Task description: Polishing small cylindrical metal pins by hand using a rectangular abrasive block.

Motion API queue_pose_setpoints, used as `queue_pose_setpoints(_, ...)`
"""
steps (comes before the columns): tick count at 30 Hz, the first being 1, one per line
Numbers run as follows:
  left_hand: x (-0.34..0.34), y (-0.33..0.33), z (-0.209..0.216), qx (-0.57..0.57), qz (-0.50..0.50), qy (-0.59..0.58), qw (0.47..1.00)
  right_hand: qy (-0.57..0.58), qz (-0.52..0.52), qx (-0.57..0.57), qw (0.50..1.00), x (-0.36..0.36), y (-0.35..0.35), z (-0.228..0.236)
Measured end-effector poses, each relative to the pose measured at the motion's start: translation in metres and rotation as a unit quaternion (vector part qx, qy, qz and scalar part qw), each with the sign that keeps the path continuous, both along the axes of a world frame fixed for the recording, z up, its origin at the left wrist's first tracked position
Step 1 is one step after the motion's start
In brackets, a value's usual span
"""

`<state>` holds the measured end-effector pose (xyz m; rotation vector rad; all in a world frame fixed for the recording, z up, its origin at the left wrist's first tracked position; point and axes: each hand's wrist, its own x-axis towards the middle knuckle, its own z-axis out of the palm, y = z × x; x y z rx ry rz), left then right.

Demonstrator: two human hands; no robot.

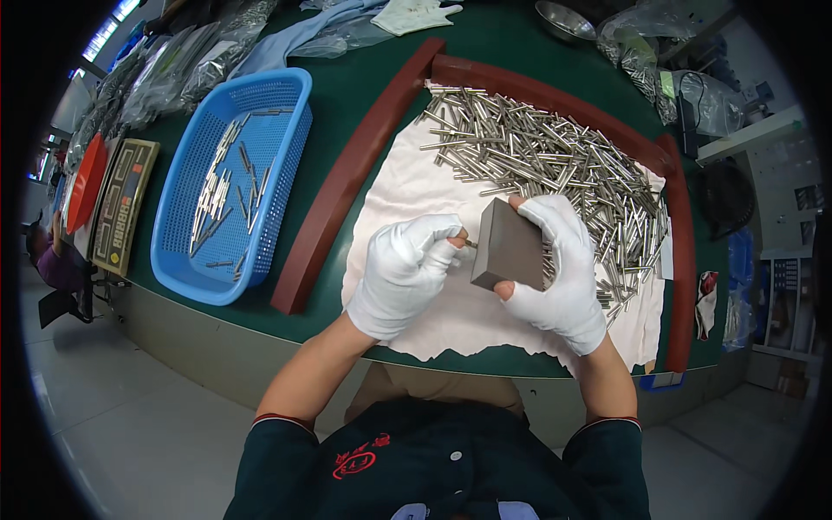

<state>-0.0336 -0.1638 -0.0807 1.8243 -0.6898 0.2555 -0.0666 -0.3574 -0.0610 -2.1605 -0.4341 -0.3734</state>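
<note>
My right hand (559, 277), in a white glove with bare fingertips, grips a dark grey rectangular block (516, 249) by its edges and holds it tilted above the cloth. My left hand (403, 269), gloved the same way, is closed in a pinch on a small metal pin (471, 243). Only the pin's tip shows, against or very close to the block's left side. Behind the block, a large heap of shiny metal pins (537, 147) lies on the pale pink cloth (407, 186).
Dark red bars (342, 195) frame the cloth on the green table (347, 82). At left, a blue perforated basket (299, 113) holds loose pins. Beyond it are a scale-like device (126, 208) and an orange-red dish (85, 182). A metal bowl (566, 19) sits at the back.
</note>
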Motion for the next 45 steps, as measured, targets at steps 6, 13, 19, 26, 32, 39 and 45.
queue_pose_setpoints(6, 0.0, 0.0, -0.001, 0.008, -0.009, -0.02, 1.0, -0.01, -0.061, -0.027, 0.998, 0.0, 0.007, -0.005)
queue_pose_setpoints(13, 0.0, 0.004, -0.001, 0.017, -0.038, -0.006, 0.999, 0.013, -0.003, -0.016, 1.0, 0.002, 0.001, -0.002)
queue_pose_setpoints(19, -0.001, 0.003, -0.005, -0.044, -0.066, 0.156, 0.984, 0.039, -0.036, -0.005, 0.999, 0.004, -0.008, 0.008)
queue_pose_setpoints(26, -0.001, 0.002, 0.007, 0.034, -0.064, 0.048, 0.996, 0.027, 0.003, -0.07, 0.997, 0.003, -0.007, 0.006)
queue_pose_setpoints(32, -0.004, 0.0, 0.006, -0.024, -0.069, 0.205, 0.976, 0.115, 0.061, 0.013, 0.991, 0.005, -0.013, 0.009)
queue_pose_setpoints(39, -0.004, 0.0, 0.009, -0.069, -0.109, 0.244, 0.961, 0.188, 0.005, 0.06, 0.98, 0.006, -0.015, 0.013)
queue_pose_setpoints(45, -0.002, 0.003, 0.004, -0.031, -0.14, 0.171, 0.975, 0.178, 0.018, 0.003, 0.984, 0.005, -0.011, 0.012)
